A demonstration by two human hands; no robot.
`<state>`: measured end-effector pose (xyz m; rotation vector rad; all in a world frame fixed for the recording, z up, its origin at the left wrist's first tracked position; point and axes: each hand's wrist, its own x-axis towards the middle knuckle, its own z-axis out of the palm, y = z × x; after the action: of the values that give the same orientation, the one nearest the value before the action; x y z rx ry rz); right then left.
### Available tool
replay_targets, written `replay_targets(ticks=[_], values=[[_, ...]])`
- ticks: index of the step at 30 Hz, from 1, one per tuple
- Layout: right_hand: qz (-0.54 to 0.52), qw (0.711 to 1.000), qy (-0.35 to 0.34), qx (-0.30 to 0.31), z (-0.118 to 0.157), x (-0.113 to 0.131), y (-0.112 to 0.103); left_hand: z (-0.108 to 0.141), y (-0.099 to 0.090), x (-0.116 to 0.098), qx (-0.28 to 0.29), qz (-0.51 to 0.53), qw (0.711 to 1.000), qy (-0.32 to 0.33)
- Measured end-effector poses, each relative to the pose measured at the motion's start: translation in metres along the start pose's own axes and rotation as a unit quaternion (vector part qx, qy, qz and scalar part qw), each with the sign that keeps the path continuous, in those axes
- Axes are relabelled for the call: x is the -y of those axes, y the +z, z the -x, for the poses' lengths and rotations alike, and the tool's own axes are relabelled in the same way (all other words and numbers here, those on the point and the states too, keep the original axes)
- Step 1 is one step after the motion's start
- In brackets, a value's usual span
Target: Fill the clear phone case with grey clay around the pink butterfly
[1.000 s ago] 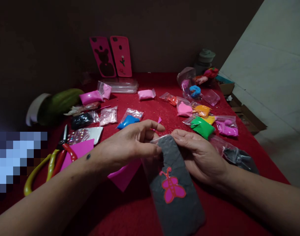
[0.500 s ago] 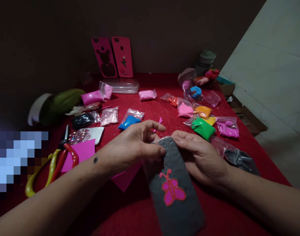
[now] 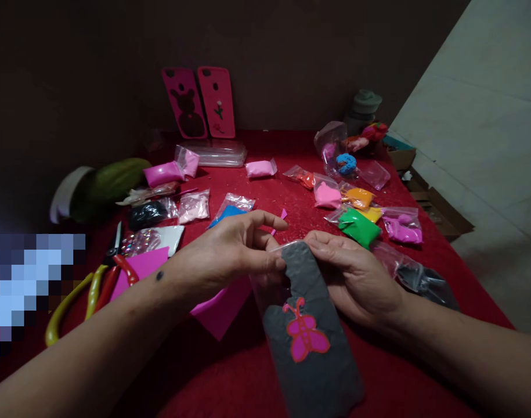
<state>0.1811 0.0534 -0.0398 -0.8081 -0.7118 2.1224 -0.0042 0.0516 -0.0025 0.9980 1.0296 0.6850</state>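
A clear phone case (image 3: 263,293) is held up in front of me, most of its back covered with dark grey clay (image 3: 320,380). A pink butterfly with orange-red outlines (image 3: 307,338) lies on the clay. My right hand (image 3: 356,276) grips the case by its upper right edge, thumb at the top and fingers behind. At the upper left, my left hand (image 3: 237,247) has its thumb pressed on the clay's edge; its index finger is stretched past the case and its other fingertips are partly hidden. A patch of bare clear plastic shows below that thumb.
Pliers with red and yellow handles (image 3: 93,296) and pink sheets (image 3: 221,307) lie at left. Bagged clay, including green (image 3: 358,226) and blue (image 3: 230,215), is spread over the red tablecloth (image 3: 422,371). Two decorated pink phone cases (image 3: 217,104) lean at the back.
My left hand has shifted slightly left, and its thumb has drawn back a little toward the case's left edge. More bare plastic shows beside the clay. My right hand stays in place.
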Motion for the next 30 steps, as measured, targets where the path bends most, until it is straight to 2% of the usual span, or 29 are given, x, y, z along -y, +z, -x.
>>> replay_targets(ticks=[4, 12, 23, 30], values=[[0.001, 1.0, 0.0, 0.001, 0.0, 0.0, 0.0, 0.0, -0.001, 0.0, -0.006, 0.007, 1.0, -0.003], [0.008, 1.0, 0.0, -0.004, 0.0, 0.0, 0.0, -0.002, -0.011, 0.003, 0.042, 0.013, 0.999, 0.012], [-0.003, 1.0, 0.006, 0.0, -0.001, 0.001, 0.0, -0.001, -0.002, 0.003, -0.01, -0.007, 1.0, 0.019], [-0.003, 1.0, 0.003, 0.001, -0.002, -0.001, -0.001, -0.001, -0.001, 0.003, 0.006, -0.015, 0.999, 0.027]])
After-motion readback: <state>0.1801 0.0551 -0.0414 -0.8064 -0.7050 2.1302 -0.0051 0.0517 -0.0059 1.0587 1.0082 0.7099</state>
